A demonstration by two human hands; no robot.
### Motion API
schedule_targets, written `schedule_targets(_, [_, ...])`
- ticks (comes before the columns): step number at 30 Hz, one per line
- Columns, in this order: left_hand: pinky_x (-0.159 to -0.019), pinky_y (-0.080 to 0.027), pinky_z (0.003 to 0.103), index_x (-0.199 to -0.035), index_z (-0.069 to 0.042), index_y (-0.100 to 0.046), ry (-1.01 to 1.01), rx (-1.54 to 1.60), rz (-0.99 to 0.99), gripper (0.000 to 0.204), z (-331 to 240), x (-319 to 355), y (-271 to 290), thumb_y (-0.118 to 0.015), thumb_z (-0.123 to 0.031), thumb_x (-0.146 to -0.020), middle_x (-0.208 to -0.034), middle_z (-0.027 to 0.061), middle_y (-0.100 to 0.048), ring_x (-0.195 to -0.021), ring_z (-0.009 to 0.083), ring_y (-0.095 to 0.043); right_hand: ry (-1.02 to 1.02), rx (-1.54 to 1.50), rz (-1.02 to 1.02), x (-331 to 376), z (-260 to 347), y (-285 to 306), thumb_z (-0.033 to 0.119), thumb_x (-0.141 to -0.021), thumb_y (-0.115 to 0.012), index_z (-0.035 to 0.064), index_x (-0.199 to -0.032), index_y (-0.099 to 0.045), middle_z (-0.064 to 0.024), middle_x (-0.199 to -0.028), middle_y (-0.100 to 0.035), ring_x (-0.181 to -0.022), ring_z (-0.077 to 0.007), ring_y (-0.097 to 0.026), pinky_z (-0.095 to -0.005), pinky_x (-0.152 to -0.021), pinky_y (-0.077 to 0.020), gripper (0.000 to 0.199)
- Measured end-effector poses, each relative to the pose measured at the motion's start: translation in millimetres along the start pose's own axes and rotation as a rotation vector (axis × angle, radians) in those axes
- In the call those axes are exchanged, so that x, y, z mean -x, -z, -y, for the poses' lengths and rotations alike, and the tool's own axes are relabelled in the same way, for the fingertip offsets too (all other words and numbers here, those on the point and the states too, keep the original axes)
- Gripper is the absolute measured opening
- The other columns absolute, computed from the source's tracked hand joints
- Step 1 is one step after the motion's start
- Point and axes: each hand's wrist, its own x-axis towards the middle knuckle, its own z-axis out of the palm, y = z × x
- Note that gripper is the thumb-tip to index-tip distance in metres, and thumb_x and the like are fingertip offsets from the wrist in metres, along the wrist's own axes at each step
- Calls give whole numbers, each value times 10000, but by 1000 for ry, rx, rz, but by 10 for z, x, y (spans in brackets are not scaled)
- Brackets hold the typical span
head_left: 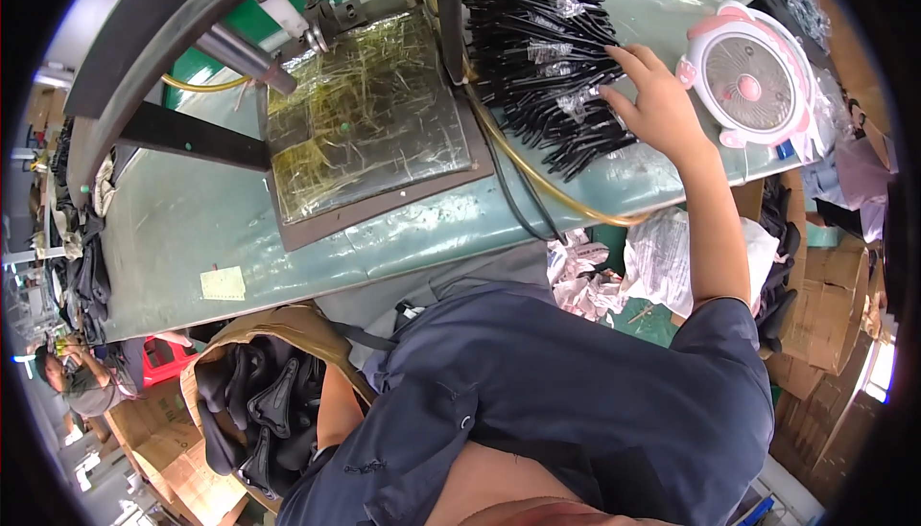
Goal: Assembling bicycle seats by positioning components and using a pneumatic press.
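Observation:
My right hand (pixel 655 104) is over the right side of a pile of thin black strips (pixel 537 66). Its thumb and forefinger are spread apart at the strips' ends, and I see nothing held between them. Clear plastic wraps (pixel 552 51) bind the strips in bundles. My left forearm (pixel 338 409) reaches down at the inner edge of an open cardboard box (pixel 216 351); the left hand itself is hidden. Black moulded pieces (pixel 273 406), padded-looking and curved, fill that box.
Left of the strips, a press frame (pixel 197 135) stands over a dark plate (pixel 374 123) covered with yellowish film. A yellow hose (pixel 537 179) crosses the green table (pixel 422 243). A pink-and-white fan (pixel 748 80) stands at right. Another person (pixel 86 382) is at far left.

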Motion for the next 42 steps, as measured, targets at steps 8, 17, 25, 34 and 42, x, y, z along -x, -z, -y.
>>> schedule_targets(8, [-966,-552,493,-1238,-19,-746,782,495,-893,415,-48,801,1772,-587,-43,-856,-1169,227,-774,-1107,438,-726,241,392,92,-279,136,-53,-73,-739,-682,31,-1333,-626,-163,-1186,-638,-1158,-396,-592,-482,-938,-547,605])
schedule_targets(17, [-788,-555,534,-985,-61,-731,-310,1,-883,356,-2069,1003,4482,-642,34,-653,-916,158,-720,-883,425,-696,430,539,115,-474,821,-55,14,-684,-760,25,-1231,-639,-127,-1074,-630,-1045,-320,-629,-401,-893,-465,560])
schedule_targets(25, [-704,-554,531,-862,-81,-681,-1041,23,-659,148,-3489,-120,4517,-646,-96,-719,-777,134,-679,-784,393,-701,61,104,-69,-210,1080,265,-33,-739,-741,25,-1195,-654,-146,-1074,-678,-947,-380,-693,-444,-808,-563,467])
schedule_targets(34, [-910,-577,383,-1129,-19,-746,-911,688,-682,353,-2945,-547,3961,-894,-175,-849,-1101,140,-760,-1005,326,-727,-24,-1000,202,536,1970,-877,49,-833,-899,59,-1382,-730,66,-891,-499,-750,-41,-418,-209,-644,-359,574])
schedule_targets(42, [-920,-551,289,-1131,31,-767,-713,1278,-870,165,-3075,-583,3385,-686,-99,-1069,-1123,93,-795,-1012,159,-715,151,-737,30,691,2340,-1441,45,-940,-805,51,-1147,-818,-64,-688,-593,-576,-174,-531,-316,-552,-441,207])
